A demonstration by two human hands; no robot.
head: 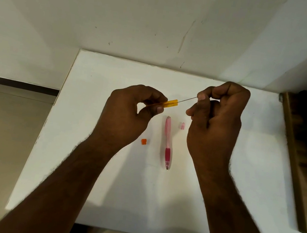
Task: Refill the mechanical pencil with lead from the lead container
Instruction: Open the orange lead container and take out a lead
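My left hand [127, 112] holds a slim orange lead container [170, 103] above the white table, its open end pointing right. A thin grey lead [188, 99] sticks out of that end, and my right hand [215, 121] pinches its far tip between thumb and forefinger. Below the hands, a pink mechanical pencil [168, 140] lies on the table, with its dark pink grip toward me. Its small pink cap [182, 126] lies just right of the pencil's top. The container's orange cap [143, 141] rests on the table left of the pencil.
The white table [81, 165] meets a white wall at the back. Its left edge drops to a beige floor. A brown wooden piece of furniture [297, 158] stands close along the table's right side.
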